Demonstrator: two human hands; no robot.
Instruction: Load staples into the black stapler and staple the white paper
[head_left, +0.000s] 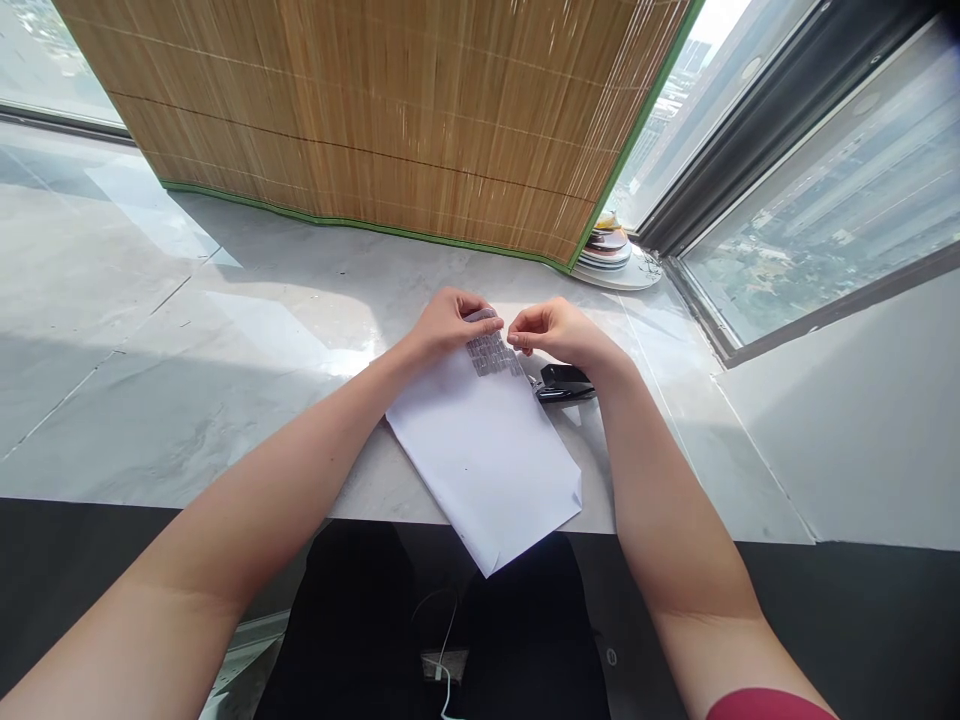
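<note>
A white stack of paper or envelope point(480, 450) lies at a slant on the ledge, its lower corner sticking out past the front edge. At its upper end is a small grey piece with a grid-like pattern point(491, 352). My left hand point(454, 322) is closed on the top of this grey piece, thumb on its face. Just to the right, my right hand point(551, 330) has its fingertips pinched together near the piece's upper right edge; whatever is between them is too small to make out. A black stapler point(564, 383) lies below the right hand, beside the paper, partly covered by the wrist.
A bamboo blind point(390, 120) with green trim hangs over the back of the grey marble ledge point(172, 370). Stacked plates point(611, 258) stand at the back right corner near the window frame point(720, 130). A white cable point(448, 650) hangs below the ledge between my legs.
</note>
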